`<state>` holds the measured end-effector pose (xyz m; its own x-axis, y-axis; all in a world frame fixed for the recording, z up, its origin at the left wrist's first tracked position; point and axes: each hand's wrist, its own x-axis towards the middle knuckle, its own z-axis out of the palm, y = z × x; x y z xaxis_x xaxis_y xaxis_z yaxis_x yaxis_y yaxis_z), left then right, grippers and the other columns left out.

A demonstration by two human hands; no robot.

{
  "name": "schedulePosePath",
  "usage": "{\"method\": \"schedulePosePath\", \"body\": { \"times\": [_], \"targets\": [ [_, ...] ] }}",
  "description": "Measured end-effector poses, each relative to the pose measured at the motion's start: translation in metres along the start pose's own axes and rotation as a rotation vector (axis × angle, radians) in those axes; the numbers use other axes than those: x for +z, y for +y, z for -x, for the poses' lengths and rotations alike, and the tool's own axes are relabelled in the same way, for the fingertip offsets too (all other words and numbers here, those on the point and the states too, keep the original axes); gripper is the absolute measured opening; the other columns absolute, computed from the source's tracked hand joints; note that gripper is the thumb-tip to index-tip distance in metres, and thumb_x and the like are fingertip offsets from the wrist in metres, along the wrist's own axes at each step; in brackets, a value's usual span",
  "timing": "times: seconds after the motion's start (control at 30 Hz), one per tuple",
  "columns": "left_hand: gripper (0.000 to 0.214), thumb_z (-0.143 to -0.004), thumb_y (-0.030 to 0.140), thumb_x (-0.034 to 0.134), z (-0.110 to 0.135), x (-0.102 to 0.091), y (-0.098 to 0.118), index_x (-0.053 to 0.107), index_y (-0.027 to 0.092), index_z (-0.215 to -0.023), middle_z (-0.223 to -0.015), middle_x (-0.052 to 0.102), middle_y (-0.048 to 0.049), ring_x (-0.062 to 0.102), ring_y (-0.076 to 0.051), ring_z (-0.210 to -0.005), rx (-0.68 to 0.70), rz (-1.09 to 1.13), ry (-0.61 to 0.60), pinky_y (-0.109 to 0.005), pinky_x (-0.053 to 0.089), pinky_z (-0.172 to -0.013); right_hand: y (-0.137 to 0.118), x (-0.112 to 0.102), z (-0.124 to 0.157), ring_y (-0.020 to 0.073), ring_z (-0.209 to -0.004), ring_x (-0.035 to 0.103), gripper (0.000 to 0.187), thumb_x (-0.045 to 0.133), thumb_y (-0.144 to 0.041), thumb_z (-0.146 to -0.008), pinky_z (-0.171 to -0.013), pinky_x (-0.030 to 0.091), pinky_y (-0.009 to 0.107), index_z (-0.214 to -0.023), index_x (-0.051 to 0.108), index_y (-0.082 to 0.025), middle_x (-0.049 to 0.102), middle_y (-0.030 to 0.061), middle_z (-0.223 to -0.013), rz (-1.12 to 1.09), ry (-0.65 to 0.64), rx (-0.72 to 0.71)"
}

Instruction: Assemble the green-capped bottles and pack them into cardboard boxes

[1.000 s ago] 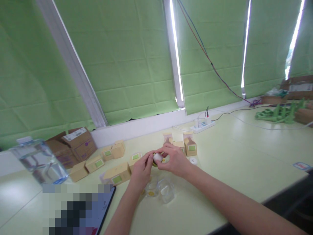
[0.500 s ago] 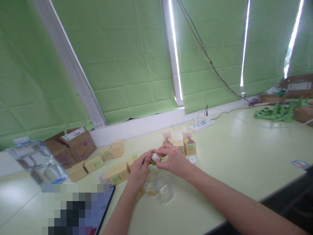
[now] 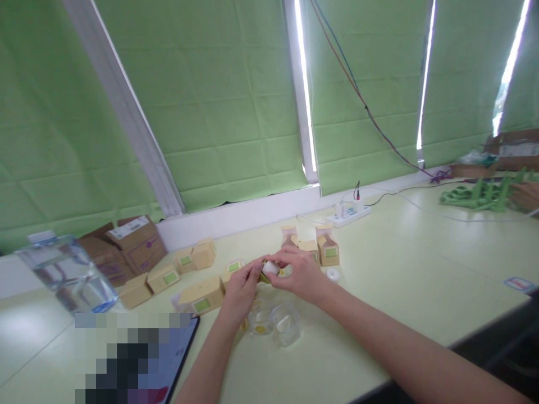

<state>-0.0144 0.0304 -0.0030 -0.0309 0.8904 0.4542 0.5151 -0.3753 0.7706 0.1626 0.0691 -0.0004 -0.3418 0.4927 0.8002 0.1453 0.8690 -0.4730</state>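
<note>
My left hand (image 3: 243, 281) and my right hand (image 3: 301, 273) meet above the table, both closed on one small white rounded piece (image 3: 270, 268). Something yellow-green with a dark edge shows at its left and lower side. Fingers hide the rest, so its exact kind is unclear. Just below the hands, two clear cups stand side by side: a left cup (image 3: 260, 320) with a yellow spot at its bottom, and a right cup (image 3: 287, 325). Past my right wrist lies a white round disc (image 3: 332, 275) with a small dark mark at its centre.
Several small kraft boxes (image 3: 202, 295) with green labels stand left and behind the hands. A tablet (image 3: 179, 353) lies front left, near a large water bottle (image 3: 69, 272) and a cardboard box (image 3: 138, 249). A power strip (image 3: 349, 215) sits behind; green parts (image 3: 475, 195) lie far right.
The view has shifted slightly. Both hands stay together on the white piece, which seems turned a little, with more of the yellow-green part showing beneath.
</note>
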Motion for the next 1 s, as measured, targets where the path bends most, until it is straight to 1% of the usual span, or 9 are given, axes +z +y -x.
{"method": "schedulePosePath", "body": {
  "times": [0.1, 0.17, 0.33, 0.5, 0.63, 0.7, 0.77, 0.87, 1.0],
  "targets": [
    [0.049, -0.092, 0.052, 0.049, 0.0, 0.0, -0.001, 0.069, 0.017, -0.12, -0.115, 0.072, -0.0092, 0.061, -0.028, -0.115, -0.007, 0.062, 0.004, -0.042, 0.047, -0.099, 0.004, 0.0, 0.0, 0.0161, -0.08, 0.064, 0.028, 0.071, -0.021, -0.078, -0.078, 0.053, 0.029, -0.107, 0.074, -0.019, 0.069, 0.0047, -0.087, -0.032, -0.014, 0.017],
    [0.052, -0.09, 0.053, 0.052, 0.002, 0.0, 0.0, 0.065, 0.016, -0.125, -0.116, 0.072, -0.0102, 0.064, -0.027, -0.11, -0.025, 0.131, 0.006, -0.043, 0.05, -0.097, 0.007, 0.0, 0.0, 0.0167, -0.083, 0.066, 0.028, 0.069, -0.025, -0.083, -0.08, 0.055, 0.03, -0.11, 0.072, -0.02, 0.07, 0.0061, -0.094, -0.071, -0.007, 0.059],
    [0.07, -0.072, 0.037, 0.079, 0.005, 0.007, 0.004, 0.054, 0.02, -0.135, -0.122, 0.068, -0.0097, 0.069, -0.023, -0.097, -0.051, 0.246, -0.039, -0.037, 0.056, -0.087, 0.015, 0.001, 0.0, 0.0175, -0.085, 0.07, 0.03, 0.065, -0.033, -0.086, -0.079, 0.058, 0.031, -0.112, 0.07, -0.019, 0.071, 0.008, -0.105, -0.217, 0.003, 0.193],
    [0.048, -0.079, 0.033, 0.072, 0.006, 0.008, 0.005, 0.059, 0.023, -0.125, -0.121, 0.066, -0.0079, 0.067, -0.021, -0.1, 0.064, 0.039, 0.028, -0.035, 0.055, -0.087, 0.015, 0.002, -0.001, 0.0177, -0.084, 0.071, 0.032, 0.065, -0.039, -0.086, -0.077, 0.059, 0.03, -0.11, 0.07, -0.018, 0.074, 0.0071, -0.101, -0.25, -0.032, 0.263],
    [0.047, -0.079, 0.033, 0.071, 0.006, 0.002, 0.003, 0.059, 0.025, -0.124, -0.114, 0.065, -0.0064, 0.066, -0.018, -0.088, 0.094, -0.124, 0.123, -0.033, 0.055, -0.079, 0.014, -0.005, -0.003, 0.0157, -0.078, 0.068, 0.026, 0.057, -0.035, -0.091, -0.071, 0.054, 0.026, -0.1, 0.071, -0.016, 0.074, 0.0062, -0.092, -0.122, -0.08, 0.262],
    [0.048, -0.079, 0.032, 0.071, 0.006, 0.0, 0.002, 0.059, 0.025, -0.124, -0.112, 0.063, -0.0057, 0.065, -0.017, -0.084, 0.092, -0.159, 0.174, -0.032, 0.055, -0.077, 0.015, -0.01, -0.002, 0.0144, -0.071, 0.065, 0.025, 0.054, -0.033, -0.092, -0.066, 0.049, 0.025, -0.088, 0.072, -0.016, 0.073, 0.0039, -0.08, -0.019, -0.166, 0.234],
    [0.047, -0.078, 0.031, 0.071, 0.006, -0.002, 0.002, 0.059, 0.025, -0.124, -0.109, 0.061, -0.0048, 0.065, -0.016, -0.08, 0.073, -0.187, 0.221, -0.032, 0.055, -0.075, 0.014, -0.013, 0.0, 0.0136, -0.065, 0.062, 0.027, 0.054, -0.034, -0.092, -0.062, 0.045, 0.024, -0.081, 0.072, -0.016, 0.071, 0.0022, -0.072, 0.034, -0.313, 0.191],
    [0.046, -0.078, 0.029, 0.07, 0.007, -0.002, 0.003, 0.06, 0.025, -0.123, -0.105, 0.06, -0.0037, 0.064, -0.015, -0.078, 0.041, -0.229, 0.255, -0.032, 0.054, -0.075, 0.008, -0.011, 0.004, 0.0139, -0.066, 0.062, 0.029, 0.056, -0.04, -0.091, -0.061, 0.043, 0.023, -0.088, 0.074, -0.017, 0.073, 0.0027, -0.077, 0.008, -0.533, 0.133],
    [0.046, -0.078, 0.027, 0.069, 0.007, -0.001, 0.004, 0.06, 0.024, -0.122, -0.103, 0.059, -0.004, 0.063, -0.015, -0.077, 0.03, -0.248, 0.251, -0.031, 0.054, -0.073, -0.005, -0.001, 0.008, 0.0169, -0.07, 0.064, 0.046, 0.061, -0.061, -0.082, -0.062, 0.041, 0.025, -0.095, 0.075, -0.019, 0.074, 0.0045, -0.083, 0.042, -0.636, 0.133]
  ]
}}
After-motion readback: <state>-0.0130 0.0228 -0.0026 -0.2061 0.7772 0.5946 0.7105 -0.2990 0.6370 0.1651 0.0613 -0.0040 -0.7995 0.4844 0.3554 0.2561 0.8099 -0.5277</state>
